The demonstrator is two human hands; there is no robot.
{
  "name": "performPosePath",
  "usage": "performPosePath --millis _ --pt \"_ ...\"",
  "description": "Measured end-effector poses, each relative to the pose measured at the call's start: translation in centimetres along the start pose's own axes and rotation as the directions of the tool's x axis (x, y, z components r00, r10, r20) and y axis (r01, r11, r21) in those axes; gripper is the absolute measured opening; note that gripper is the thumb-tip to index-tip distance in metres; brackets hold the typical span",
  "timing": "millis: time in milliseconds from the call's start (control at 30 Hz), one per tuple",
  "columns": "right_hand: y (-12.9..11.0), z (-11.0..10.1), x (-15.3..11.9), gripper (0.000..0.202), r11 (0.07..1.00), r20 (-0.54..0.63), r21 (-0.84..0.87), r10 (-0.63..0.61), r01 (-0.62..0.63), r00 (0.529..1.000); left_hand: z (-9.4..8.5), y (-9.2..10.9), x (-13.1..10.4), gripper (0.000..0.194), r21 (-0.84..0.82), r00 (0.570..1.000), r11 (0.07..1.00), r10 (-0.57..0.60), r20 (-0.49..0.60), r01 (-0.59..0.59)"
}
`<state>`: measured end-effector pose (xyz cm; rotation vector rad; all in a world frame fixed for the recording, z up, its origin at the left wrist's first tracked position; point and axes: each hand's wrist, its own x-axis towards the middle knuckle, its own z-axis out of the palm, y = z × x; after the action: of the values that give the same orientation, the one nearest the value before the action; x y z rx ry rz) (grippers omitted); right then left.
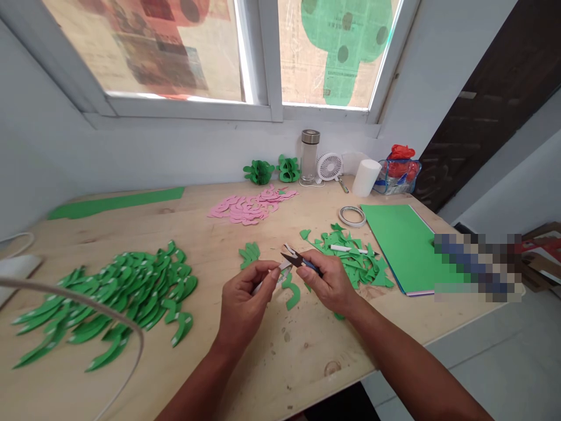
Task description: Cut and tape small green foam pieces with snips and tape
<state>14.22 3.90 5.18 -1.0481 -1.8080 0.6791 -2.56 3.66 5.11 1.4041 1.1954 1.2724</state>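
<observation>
My right hand [332, 282] is closed around a small pair of scissors [294, 259] with dark blades and a bluish handle. My left hand [245, 295] pinches a thin white strip [286, 266], which looks like tape, between thumb and fingertips. The blades meet the strip just right of my left fingertips; whether they are fully closed is unclear. A curved green paper piece [293, 295] lies on the table between my hands. Beyond my left hand sits a small stack of green pieces [249, 254]. Green paper scraps [362, 272] and a white pen [346, 249] lie beyond my right hand.
Green cutouts with white patches [127, 292] spread across the left, near a pale cable [138, 336]. Pink cutouts [245, 207], a tape roll [352, 216] and green sheets [403, 245] lie farther back. A glass bottle [309, 158], fan [329, 167] and white roll [366, 178] stand behind.
</observation>
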Motion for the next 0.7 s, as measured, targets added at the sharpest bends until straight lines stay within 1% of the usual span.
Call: performPosePath --millis 100,367,700 --pt "-0.06 0.01 0.02 0.032 0.999 -0.026 -0.021 -0.025 0.025 0.999 0.02 -0.03 0.0 0.015 -0.001 1.0 1.0 0.001 0.002 -0.001" --pt "0.19 0.07 -0.11 0.03 0.995 -0.05 -0.087 -0.054 0.049 0.997 0.09 0.33 -0.08 0.014 0.005 1.0 1.0 0.005 0.003 -0.005" --pt "0.07 0.14 -0.13 0.035 0.986 -0.075 -0.165 -0.037 0.024 0.996 0.14 0.04 0.02 0.013 -0.004 1.0 1.0 0.014 -0.01 -0.014"
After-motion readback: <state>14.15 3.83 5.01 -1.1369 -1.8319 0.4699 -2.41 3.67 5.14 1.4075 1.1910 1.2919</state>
